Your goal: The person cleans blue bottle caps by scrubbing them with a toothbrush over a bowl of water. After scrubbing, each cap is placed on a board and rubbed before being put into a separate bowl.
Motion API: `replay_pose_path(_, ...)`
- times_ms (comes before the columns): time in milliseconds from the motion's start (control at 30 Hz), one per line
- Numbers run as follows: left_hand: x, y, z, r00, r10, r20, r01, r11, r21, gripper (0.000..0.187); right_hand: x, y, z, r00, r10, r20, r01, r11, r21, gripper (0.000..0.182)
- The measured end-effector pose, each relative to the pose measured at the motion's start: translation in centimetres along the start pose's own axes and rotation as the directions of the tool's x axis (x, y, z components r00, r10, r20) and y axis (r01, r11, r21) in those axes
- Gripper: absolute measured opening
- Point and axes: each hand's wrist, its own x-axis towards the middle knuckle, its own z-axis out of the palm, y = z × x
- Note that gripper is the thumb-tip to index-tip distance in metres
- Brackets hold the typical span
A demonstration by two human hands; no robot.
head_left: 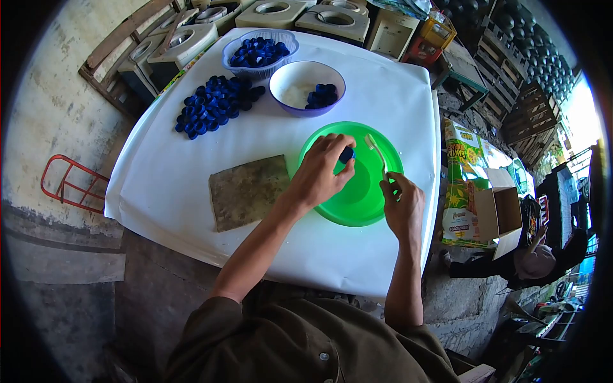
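Note:
Over the green basin [357, 198], my left hand [324, 167] grips a dark blue cap [346, 154] between thumb and fingers. A toothbrush [377, 152] is pinched in my right hand [402, 199] at the basin's right side, its bristle head pointing up and left. The brush and the cap are apart. Behind the basin stands a white bowl with a purple outside [290, 85], holding several blue caps and something whitish. More blue caps [211, 107] lie in a loose pile on the white table at the back left.
A pale basket [231, 62] of blue caps stands at the back of the white table [166, 185]. Left of the basin lies a brown, worn board or cloth [249, 191]. An open cardboard box [488, 214] and a seated person [533, 260] are off to the right.

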Motion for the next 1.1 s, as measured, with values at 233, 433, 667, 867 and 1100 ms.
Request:
replay_pose_path(233, -1.9, -1.8, 2.7, 0.999, 0.015, 0.031, -0.018, 0.995, 0.100, 0.021, 0.0, 0.0, -0.6, 0.999, 0.043, 0.016, -0.043, 0.999, 0.004, 0.020)
replay_pose_path(433, -2.3, -1.0, 3.4, 0.999, -0.005, -0.048, 0.012, 0.986, 0.163, 0.019, 0.0, 0.4, 0.1, 0.998, 0.045, -0.053, -0.044, 0.999, 0.019, 0.023)
replay_pose_path(667, -3.4, -1.3, 1.6, 0.973, -0.033, -0.229, 0.004, 0.992, -0.127, 0.018, 0.3, 0.5, 0.6, 0.990, -0.001, 0.142, 0.017, 0.993, -0.115, 0.024)
replay_pose_path(867, -7.5, -2.4, -3.4, 0.896, -0.199, -0.398, 0.217, 0.976, 0.002, 0.032, 0.3, 0.7, 0.9, 0.984, 0.040, 0.173, -0.020, 0.993, -0.118, 0.026)
replay_pose_path(1100, -14.4, -5.1, -8.4, 0.808, -0.255, -0.531, 0.411, 0.890, 0.198, 0.042, 0.5, 2.4, 1.2, 0.980, 0.046, 0.195, -0.030, 0.996, -0.085, 0.028)
